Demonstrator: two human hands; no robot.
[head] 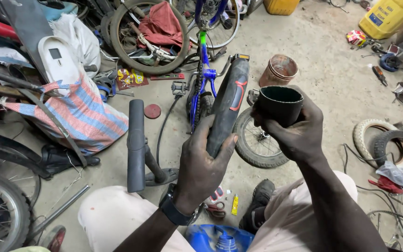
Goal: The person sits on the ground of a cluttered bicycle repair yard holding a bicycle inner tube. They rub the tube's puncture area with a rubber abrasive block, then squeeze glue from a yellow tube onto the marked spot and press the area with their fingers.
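My left hand (201,163) wraps the near end of the black bicycle saddle (228,103), tilting it up for a steady hold. My right hand (295,130) closes around a black rubber tube (280,103), mouth upward, above the floor (304,56).

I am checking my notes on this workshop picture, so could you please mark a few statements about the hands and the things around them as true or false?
1. The left hand grips a black bicycle saddle near its narrow end. True.
2. The right hand is empty. False: it holds a short black rubber sleeve, open end up.
3. The blue bicycle frame lies on the floor beyond the saddle. True.
4. The small spoked wheel lies on the person's lap. False: it lies on the concrete floor.
5. A wristwatch sits on the left wrist. True.
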